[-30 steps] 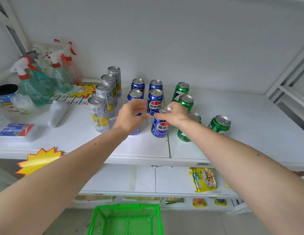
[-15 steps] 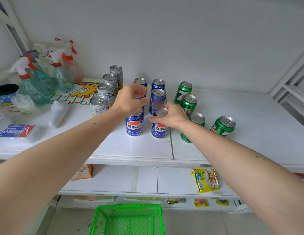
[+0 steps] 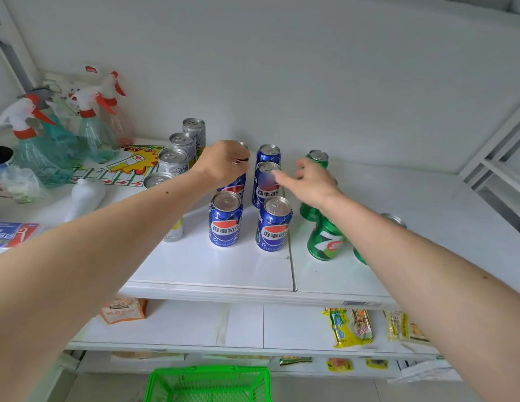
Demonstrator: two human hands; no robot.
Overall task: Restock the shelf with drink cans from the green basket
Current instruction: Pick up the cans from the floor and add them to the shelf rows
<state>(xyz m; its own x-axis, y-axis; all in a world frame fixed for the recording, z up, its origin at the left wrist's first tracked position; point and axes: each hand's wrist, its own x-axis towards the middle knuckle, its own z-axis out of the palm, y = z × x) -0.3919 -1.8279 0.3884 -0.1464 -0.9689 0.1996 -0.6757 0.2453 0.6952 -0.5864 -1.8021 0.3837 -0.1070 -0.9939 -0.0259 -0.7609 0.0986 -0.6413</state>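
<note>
Blue Pepsi cans stand in two columns on the white shelf (image 3: 212, 265). My left hand (image 3: 224, 161) grips the top of the middle-left blue can (image 3: 235, 189) from above and hides the rear-left one. My right hand (image 3: 309, 182) hovers with fingers stretched left, their tips by the rim of the middle-right blue can (image 3: 266, 184); it holds nothing. The front-left blue can (image 3: 225, 219) and front-right blue can (image 3: 273, 224) stand free. Green 7-Up cans (image 3: 325, 239) line up to the right, partly behind my right arm. The green basket (image 3: 208, 382) sits on the floor below.
Tall silver cans (image 3: 173, 163) stand in a row left of the blue ones. Spray bottles (image 3: 90, 132), a white bottle (image 3: 84, 195) and a price sign lie at the far left. Snack packets (image 3: 350, 327) rest on the lower shelves. Bare shelf extends to the right.
My left hand left the front-left blue can and moved back onto the can behind it. My right hand let go of the front-right blue can and lifted back, fingers now stretched out.
</note>
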